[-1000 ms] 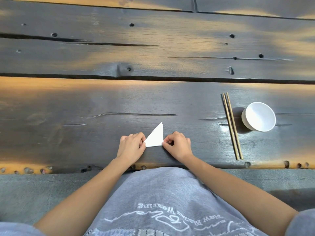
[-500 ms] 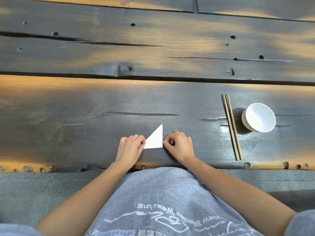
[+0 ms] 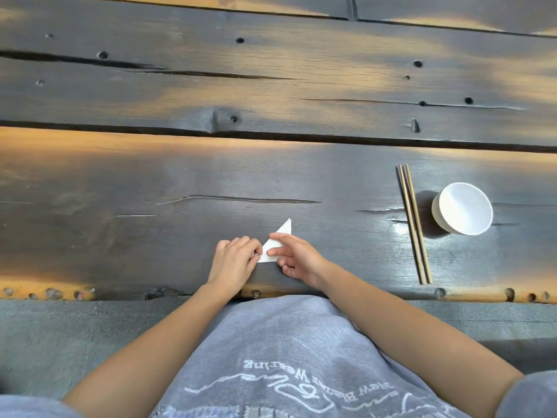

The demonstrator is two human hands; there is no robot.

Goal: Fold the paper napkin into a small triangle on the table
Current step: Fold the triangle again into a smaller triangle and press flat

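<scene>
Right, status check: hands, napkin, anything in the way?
Left hand pinning napkin corner. Right hand fingers spread across it. Napkin already triangular. Chopsticks, bowl apart.

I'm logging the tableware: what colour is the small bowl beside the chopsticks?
Plain white bowl, no pattern visible; the head view, the only one, shows it.

Non-task items, right side of table point(image 3: 150, 176)
Chopsticks point(image 3: 413, 224) lie paired just beside white bowl point(image 3: 462, 208), near the front edge.
</scene>
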